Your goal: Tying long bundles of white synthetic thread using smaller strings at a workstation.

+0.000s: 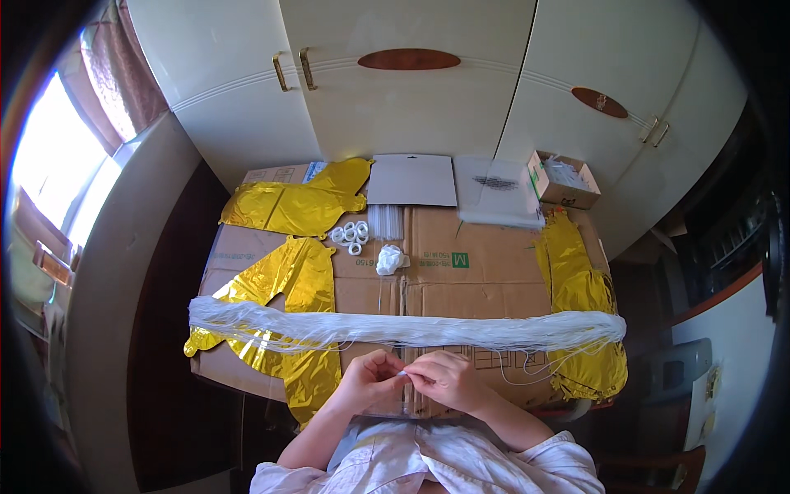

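Close to the near edge of the cardboard-covered table, my left hand (pixel 367 382) and my right hand (pixel 446 380) meet fingertip to fingertip. Both are closed in a pinch around a tiny white thing, too small to name. Just beyond my knuckles a long hank of white string (pixel 411 330) stretches across the table from left to right. Loose strands trail from its right part. The hank lies over flat gold foil balloons at both ends, one on the left (pixel 309 276) and one on the right (pixel 580 288).
Another gold foil balloon (pixel 284 211) lies far left. Several small white rolls (pixel 351 234), a crumpled white wad (pixel 392 259) and clear sticks (pixel 385 221) sit mid-table. Behind are a pale card (pixel 411 179), clear plastic bags (pixel 498 198) and a small box (pixel 566 198). Cabinets (pixel 411 107) stand behind.
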`<state>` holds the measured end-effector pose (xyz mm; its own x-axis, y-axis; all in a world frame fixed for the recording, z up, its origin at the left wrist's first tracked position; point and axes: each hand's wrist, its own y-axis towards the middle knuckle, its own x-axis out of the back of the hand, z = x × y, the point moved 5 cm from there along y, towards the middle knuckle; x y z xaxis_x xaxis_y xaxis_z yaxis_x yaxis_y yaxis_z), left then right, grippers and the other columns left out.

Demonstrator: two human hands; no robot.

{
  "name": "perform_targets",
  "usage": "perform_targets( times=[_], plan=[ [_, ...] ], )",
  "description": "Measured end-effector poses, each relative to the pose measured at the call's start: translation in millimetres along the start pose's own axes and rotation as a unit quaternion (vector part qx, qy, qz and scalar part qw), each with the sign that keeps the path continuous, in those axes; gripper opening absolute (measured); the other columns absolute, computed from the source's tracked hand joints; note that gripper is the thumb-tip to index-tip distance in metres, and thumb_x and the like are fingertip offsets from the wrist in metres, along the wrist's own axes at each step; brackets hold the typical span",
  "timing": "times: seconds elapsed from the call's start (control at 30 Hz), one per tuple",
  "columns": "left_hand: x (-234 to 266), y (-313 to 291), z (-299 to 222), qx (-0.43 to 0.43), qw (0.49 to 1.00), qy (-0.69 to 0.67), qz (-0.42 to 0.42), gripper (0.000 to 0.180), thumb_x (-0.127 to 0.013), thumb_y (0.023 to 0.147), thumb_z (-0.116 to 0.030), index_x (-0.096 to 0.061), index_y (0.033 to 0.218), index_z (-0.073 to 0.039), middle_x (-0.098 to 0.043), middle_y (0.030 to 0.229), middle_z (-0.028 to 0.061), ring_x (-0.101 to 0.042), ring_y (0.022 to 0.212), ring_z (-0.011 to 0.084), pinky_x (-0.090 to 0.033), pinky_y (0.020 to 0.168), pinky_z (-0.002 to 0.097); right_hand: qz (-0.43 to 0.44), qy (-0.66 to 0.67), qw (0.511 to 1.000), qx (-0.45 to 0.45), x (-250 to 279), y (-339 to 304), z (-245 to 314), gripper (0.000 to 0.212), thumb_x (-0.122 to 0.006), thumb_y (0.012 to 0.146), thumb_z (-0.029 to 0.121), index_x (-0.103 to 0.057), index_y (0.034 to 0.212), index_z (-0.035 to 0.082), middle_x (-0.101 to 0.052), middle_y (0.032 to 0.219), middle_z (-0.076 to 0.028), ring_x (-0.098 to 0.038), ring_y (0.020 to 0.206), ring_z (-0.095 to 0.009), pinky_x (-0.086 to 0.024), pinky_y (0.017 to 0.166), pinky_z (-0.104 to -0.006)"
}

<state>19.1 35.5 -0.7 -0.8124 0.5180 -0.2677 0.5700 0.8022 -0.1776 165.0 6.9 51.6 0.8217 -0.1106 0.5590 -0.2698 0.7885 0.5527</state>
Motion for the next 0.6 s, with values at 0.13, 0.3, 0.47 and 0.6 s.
perform_targets(
  times=[0.13, 0.3, 0.47, 0.6],
  plan=[
    [5.9, -1.6, -5.1, -0.059, 0.992, 0.059, -0.095, 0.014, -0.069, 0.079, -0.003, -0.060, 0.089, -0.003, -0.061, 0.079, -0.0011, -0.057, 0.071, 0.0046, -0.046, 0.064, 0.0195, -0.030, 0.002, 0.999, -0.030, 1.8, 6.2, -0.7, 0.014, -0.068, 0.072, 0.003, -0.066, 0.085, 0.007, -0.064, 0.081, -0.006, -0.064, 0.071, -0.021, -0.053, 0.065, -0.0303],
    [-7.7, -2.5, -49.1, -0.200, 0.885, 0.395, -0.141, 0.010, -0.071, 0.072, -0.004, -0.066, 0.081, -0.006, -0.062, 0.076, 0.0031, -0.058, 0.066, 0.0139, -0.047, 0.061, 0.0256, -0.022, 0.060, 0.993, -0.102, -1.6, 6.9, -16.8, 0.012, -0.069, 0.073, 0.003, -0.067, 0.085, 0.004, -0.065, 0.079, -0.007, -0.064, 0.068, -0.017, -0.054, 0.060, -0.0266],
    [-5.4, 9.4, -65.3, -0.308, 0.796, 0.510, -0.109, 0.010, -0.071, 0.067, -0.008, -0.068, 0.077, -0.009, -0.063, 0.077, 0.0074, -0.059, 0.072, 0.0244, -0.049, 0.064, 0.0342, 0.000, 0.141, 0.968, -0.210, -9.3, 6.4, -38.7, 0.015, -0.066, 0.080, 0.008, -0.067, 0.094, 0.002, -0.067, 0.081, -0.007, -0.064, 0.072, -0.010, -0.053, 0.065, -0.0231],
    [46.8, 53.4, -75.1, -0.208, 0.818, 0.513, -0.154, 0.006, -0.068, 0.070, -0.010, -0.068, 0.074, -0.007, -0.064, 0.075, 0.0087, -0.060, 0.069, 0.0239, -0.049, 0.064, 0.0348, -0.033, 0.210, 0.944, -0.251, -9.6, 3.7, -49.1, 0.016, -0.062, 0.085, 0.010, -0.065, 0.098, 0.000, -0.065, 0.089, -0.007, -0.062, 0.078, -0.008, -0.052, 0.070, -0.0221]
  ],
)
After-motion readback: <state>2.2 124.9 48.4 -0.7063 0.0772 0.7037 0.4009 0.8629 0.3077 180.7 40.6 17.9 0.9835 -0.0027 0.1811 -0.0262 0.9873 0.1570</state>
